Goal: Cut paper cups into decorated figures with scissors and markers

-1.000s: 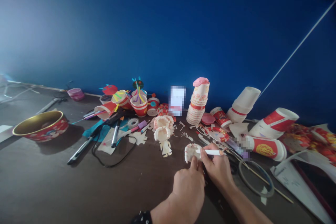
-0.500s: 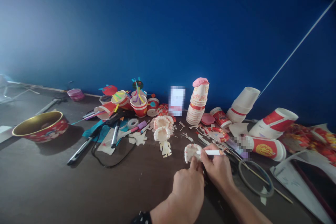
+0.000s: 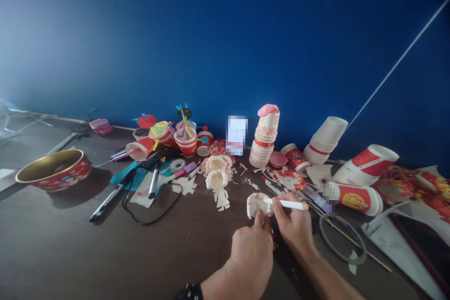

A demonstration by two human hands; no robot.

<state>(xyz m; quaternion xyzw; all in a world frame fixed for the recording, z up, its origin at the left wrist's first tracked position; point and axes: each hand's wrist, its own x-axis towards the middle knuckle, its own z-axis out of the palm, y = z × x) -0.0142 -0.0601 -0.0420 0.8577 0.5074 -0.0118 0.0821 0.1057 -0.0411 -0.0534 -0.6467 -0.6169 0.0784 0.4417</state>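
Above the table [image 3: 147, 248], the left hand [image 3: 251, 255] pinches a cut paper cup [image 3: 256, 205]; the right hand [image 3: 292, 227] grips a pen [image 3: 288, 204].

The left hand [image 3: 251, 255] and the right hand [image 3: 291, 227] sit close together, each pinching between thumb and fingers, with the right slightly higher.

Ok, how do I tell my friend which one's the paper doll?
Start at the tall paper cup stack by the blue wall. Down and left lies a paper doll. Its frilly head has a paper body, unlike the frilly cup behind.
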